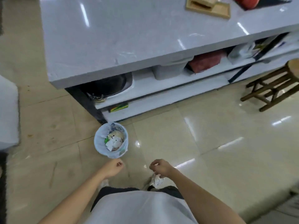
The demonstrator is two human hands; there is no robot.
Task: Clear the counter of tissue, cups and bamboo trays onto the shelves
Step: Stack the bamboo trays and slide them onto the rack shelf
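Observation:
A bamboo tray lies at the far right of the white counter, with a light wooden box resting on it. Below the counter top run white shelves. On the floor at the counter's corner stands a small bin lined with a pale bag, with crumpled white tissue inside. My left hand hangs just below the bin, fingers curled closed, nothing visible in it. My right hand is level with it, fingers curled downward over my shoe, with nothing seen in its grip.
The upper shelf holds a dark pan, a grey tub, a red packet and plastic bags. A red object sits at the counter's far right. A wooden stool stands on the glossy tile floor to the right.

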